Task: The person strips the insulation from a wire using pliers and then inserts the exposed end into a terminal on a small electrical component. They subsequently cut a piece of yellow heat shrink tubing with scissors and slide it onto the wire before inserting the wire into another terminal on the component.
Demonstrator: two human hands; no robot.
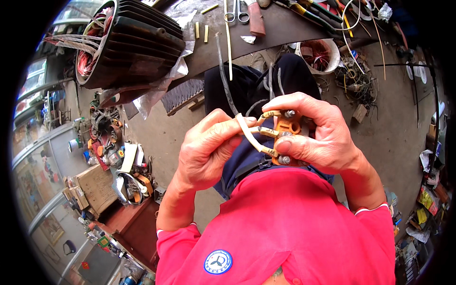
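Note:
An orange terminal block (288, 127) with metal studs is held over my lap by my right hand (323, 133), its thumb on the lower part and its fingers around the top. Short yellow-sleeved leads (266, 133) with dark markings are attached at the studs. My left hand (204, 149) pinches these leads at the left of the block, near a pale sleeve (247, 130) that curves down to the lowest stud. Several grey cables (225, 76) rise from the leads and lie over my dark trousers.
A finned motor housing (135, 40) with wires sits on the workbench (199, 57), among scissors (236, 14), a red-handled tool (256, 19), pliers (308, 12) and sleeve pieces. A white bucket (317, 54) stands below. Cluttered parts and boxes (95, 187) line the left; scrap piles line the right.

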